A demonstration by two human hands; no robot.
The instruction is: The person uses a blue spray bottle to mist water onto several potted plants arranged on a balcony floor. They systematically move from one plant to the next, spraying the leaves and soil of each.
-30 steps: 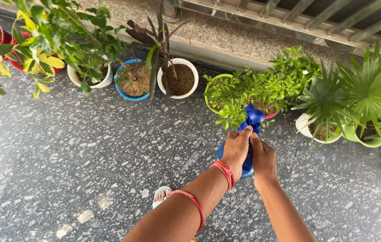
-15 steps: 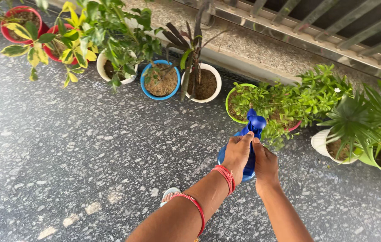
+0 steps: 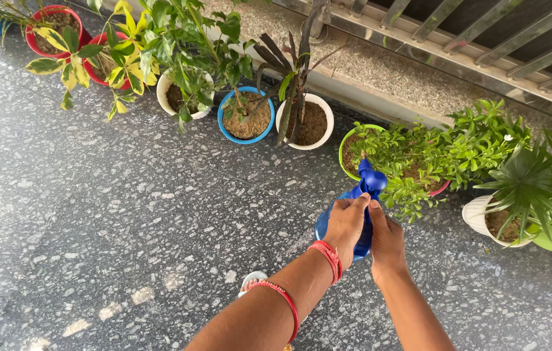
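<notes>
Over a speckled terrazzo floor, beside a row of potted plants:

Left hand: left hand, red bangles at the wrist, is curled closed around the neck of a blue spray bottle.

Right hand: right hand is wrapped shut on the same bottle's right side, just below the pump head.

Bottle position: held above the floor, close in front of the green-rimmed pot, not touching it.

Long axis: roughly upright, tilted away from the person, base low, head high.

Nozzle heading: toward the bushy green plant.

Risk, slip: a judgement only; both hands crowd the neck, so a wet grip could drop the bottle.

Risk, aim: the tilt may send spray past the leaves onto the floor.

Outward: blue pot, white pot, metal railing.
</notes>
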